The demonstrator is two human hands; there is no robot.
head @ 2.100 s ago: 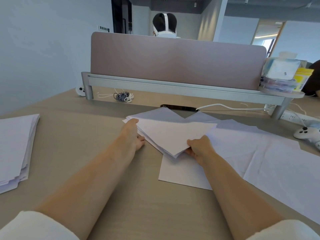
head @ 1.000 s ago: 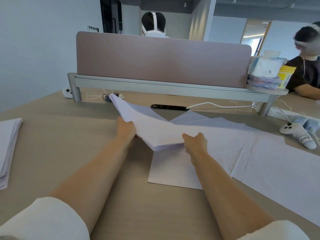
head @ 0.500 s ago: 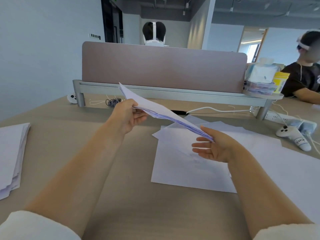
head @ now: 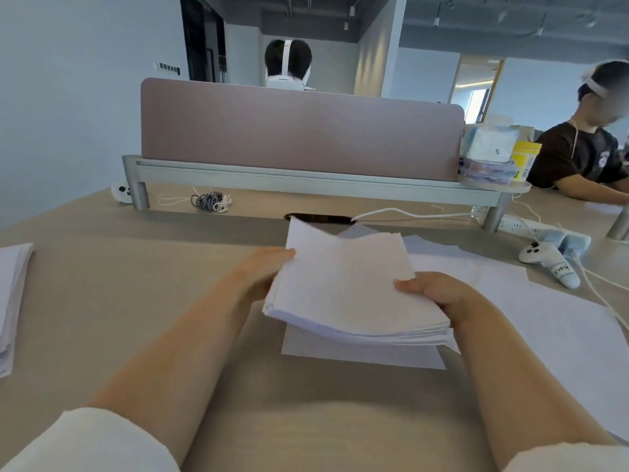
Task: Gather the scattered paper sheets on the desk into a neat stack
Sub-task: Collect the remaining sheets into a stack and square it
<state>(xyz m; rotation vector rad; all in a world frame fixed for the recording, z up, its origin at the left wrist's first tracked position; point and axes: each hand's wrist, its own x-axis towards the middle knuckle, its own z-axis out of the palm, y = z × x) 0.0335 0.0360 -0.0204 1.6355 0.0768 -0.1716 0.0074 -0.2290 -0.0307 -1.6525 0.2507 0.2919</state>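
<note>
Both hands on the thick bundle of white paper sheets [head: 350, 287], held just above the light wood desk [head: 136, 284]. Left hand [head: 262, 274] grips the bundle's left edge, fingers mostly hidden under the paper. Right hand [head: 439, 294] clamps the right edge, thumb on top, fingers underneath. Bundle is tilted, near edge lower, far-left corner sticking up; sheet edges roughly aligned on the near side but top sheets look offset at the far end.

Under/behind the bundle: loose white sheets still flat on desk [head: 544, 321], overlapping, spreading to the right; one sheet's near edge pokes out directly below the bundle. 2nd stack of white paper [head: 10, 294] sits at far left desk edge, well apart from hands.

Bkgd: mauve fabric divider panel on grey metal rail [head: 299, 131], grey+white cord tangle [head: 211, 201] near its left leg, white cable [head: 408, 214] running rt, white handheld controller [head: 548, 264] on desk at right. Tissue pack and yellow tub [head: 526, 160] on the rail's rt end. Seated person in black t-shirt [head: 578, 158] far right; another person's head w/ white headset strap [head: 288, 63] behind the divider
</note>
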